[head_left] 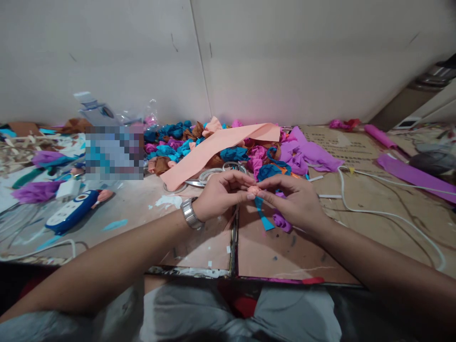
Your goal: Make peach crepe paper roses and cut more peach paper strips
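My left hand (221, 192) and my right hand (294, 199) meet over the middle of the worktable, fingers pinched together on a small peach paper roll (253, 190). A silver watch (190, 213) sits on my left wrist. A blue paper strip (262, 216) hangs below my right fingers, and a small purple paper rose (281, 221) lies under that hand. Just beyond my hands a long peach paper strip (217, 147) lies across a pair of scissors (210, 178).
A heap of blue, pink, purple and brown crumpled paper pieces (228, 145) fills the back of the table. A white cable (392, 216) curves at right. Purple paper sheets (413, 173) lie far right. A blue and white device (71, 213) sits at left.
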Tool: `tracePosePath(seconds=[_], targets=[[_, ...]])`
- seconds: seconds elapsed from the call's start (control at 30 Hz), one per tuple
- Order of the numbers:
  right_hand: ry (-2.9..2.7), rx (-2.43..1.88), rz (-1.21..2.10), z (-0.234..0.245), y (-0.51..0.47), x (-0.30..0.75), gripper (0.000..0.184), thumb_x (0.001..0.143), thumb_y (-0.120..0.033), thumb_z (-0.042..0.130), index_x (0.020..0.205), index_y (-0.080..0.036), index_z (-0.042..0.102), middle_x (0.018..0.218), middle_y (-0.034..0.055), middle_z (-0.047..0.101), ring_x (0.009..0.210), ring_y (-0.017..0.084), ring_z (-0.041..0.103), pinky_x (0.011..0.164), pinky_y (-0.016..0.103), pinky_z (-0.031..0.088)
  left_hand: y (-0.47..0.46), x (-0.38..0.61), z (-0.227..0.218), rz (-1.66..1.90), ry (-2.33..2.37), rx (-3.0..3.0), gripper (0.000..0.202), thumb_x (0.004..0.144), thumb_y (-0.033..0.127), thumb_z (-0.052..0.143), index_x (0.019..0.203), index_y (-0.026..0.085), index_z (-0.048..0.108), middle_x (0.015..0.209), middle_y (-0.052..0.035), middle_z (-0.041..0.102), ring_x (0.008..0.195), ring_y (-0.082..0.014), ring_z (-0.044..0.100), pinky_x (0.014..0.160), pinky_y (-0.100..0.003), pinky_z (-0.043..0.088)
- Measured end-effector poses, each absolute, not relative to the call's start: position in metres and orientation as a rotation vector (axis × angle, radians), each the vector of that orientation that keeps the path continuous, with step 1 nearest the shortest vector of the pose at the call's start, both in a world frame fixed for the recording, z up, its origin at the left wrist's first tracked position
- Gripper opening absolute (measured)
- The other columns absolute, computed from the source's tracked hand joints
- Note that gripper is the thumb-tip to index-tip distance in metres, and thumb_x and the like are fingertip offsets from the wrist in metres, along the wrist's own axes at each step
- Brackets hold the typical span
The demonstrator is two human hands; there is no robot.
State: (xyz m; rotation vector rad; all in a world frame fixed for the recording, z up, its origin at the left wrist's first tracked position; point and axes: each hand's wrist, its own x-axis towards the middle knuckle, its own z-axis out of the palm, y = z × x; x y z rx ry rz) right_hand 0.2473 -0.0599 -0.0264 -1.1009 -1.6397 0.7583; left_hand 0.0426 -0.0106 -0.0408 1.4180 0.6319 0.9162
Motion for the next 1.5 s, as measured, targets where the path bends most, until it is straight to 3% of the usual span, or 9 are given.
tracePosePath(seconds=[0.1, 0.33, 0.7, 0.8, 1.0, 1.23, 1.43, 1.5], targets=[[-1.587, -1.103, 0.823, -0.027, -0.06, 0.247, 0.016, 0.083, -0.035, 0.081, 0.09, -0.021, 0.079, 0.086, 0.003, 0.08, 0.077, 0.017, 0.072, 0.073, 0.03, 0.058, -0.011, 0.042, -0.04, 0.923, 0.623, 1.419, 0.037, 0.072, 0.027, 0.09, 0.103, 0.017, 0.074, 0.099, -0.0077, 0.078, 0.09, -0.0179, 0.074, 0.084, -0.03, 0.061], [-1.558, -1.073, 0.863, -0.034, -0.056, 0.249, 0.016, 0.085, -0.036, 0.078, 0.094, -0.023, 0.078, 0.091, 0.0029, 0.079, 0.084, 0.018, 0.073, 0.082, 0.034, 0.059, -0.013, 0.042, -0.031, 0.994, 0.686, 1.618, 0.021, 0.075, 0.031, 0.087, 0.088, 0.017, 0.082, 0.094, -0.009, 0.079, 0.087, -0.0185, 0.074, 0.083, -0.03, 0.06], [-1.595, -1.098, 0.882, -0.034, -0.057, 0.249, 0.018, 0.084, -0.038, 0.078, 0.093, -0.022, 0.078, 0.087, 0.0032, 0.079, 0.079, 0.018, 0.072, 0.078, 0.034, 0.059, -0.01, 0.04, -0.033, 0.85, 0.716, 1.536, 0.027, 0.075, 0.036, 0.087, 0.089, 0.014, 0.08, 0.095, -0.0108, 0.078, 0.086, -0.0186, 0.073, 0.081, -0.03, 0.059], [-1.7, -1.084, 0.822, -0.033, -0.056, 0.249, 0.016, 0.091, -0.031, 0.072, 0.103, -0.024, 0.078, 0.095, 0.0038, 0.078, 0.086, 0.018, 0.071, 0.082, 0.034, 0.057, -0.01, 0.04, -0.034, 0.821, 0.733, 1.451, 0.031, 0.073, 0.037, 0.088, 0.09, 0.013, 0.077, 0.094, -0.0094, 0.078, 0.084, -0.0179, 0.073, 0.079, -0.03, 0.06], [-1.964, -0.972, 0.671, -0.035, -0.051, 0.254, 0.035, 0.099, -0.021, 0.056, 0.131, -0.028, 0.068, 0.105, 0.0056, 0.07, 0.098, 0.017, 0.065, 0.089, 0.035, 0.053, -0.007, 0.042, -0.033, 0.774, 0.722, 1.307, 0.044, 0.07, 0.029, 0.091, 0.103, 0.013, 0.068, 0.092, -0.0075, 0.077, 0.086, -0.016, 0.074, 0.083, -0.03, 0.059], [-1.982, -0.985, 0.725, -0.026, -0.055, 0.252, 0.027, 0.093, -0.024, 0.066, 0.119, -0.024, 0.074, 0.105, 0.007, 0.07, 0.097, 0.019, 0.065, 0.087, 0.034, 0.053, -0.008, 0.042, -0.031, 0.772, 0.74, 1.265, 0.049, 0.069, 0.028, 0.092, 0.106, 0.015, 0.063, 0.09, -0.0058, 0.077, 0.084, -0.0155, 0.075, 0.08, -0.027, 0.058], [-1.849, -1.038, 0.772, -0.036, -0.052, 0.253, 0.025, 0.09, -0.026, 0.07, 0.115, -0.024, 0.072, 0.107, 0.0063, 0.073, 0.094, 0.02, 0.068, 0.083, 0.034, 0.055, -0.006, 0.043, -0.034, 0.867, 0.741, 1.133, 0.041, 0.078, 0.046, 0.084, 0.102, 0.016, 0.067, 0.089, -0.0042, 0.075, 0.073, -0.01, 0.071, 0.068, -0.02, 0.056], [-1.811, -1.065, 0.799, -0.037, -0.052, 0.252, 0.026, 0.089, -0.026, 0.071, 0.115, -0.024, 0.072, 0.106, 0.0056, 0.074, 0.091, 0.019, 0.069, 0.079, 0.033, 0.055, -0.006, 0.044, -0.034, 0.862, 0.743, 1.113, 0.041, 0.077, 0.045, 0.085, 0.1, 0.015, 0.068, 0.087, -0.0038, 0.074, 0.072, -0.0098, 0.07, 0.068, -0.02, 0.056]])
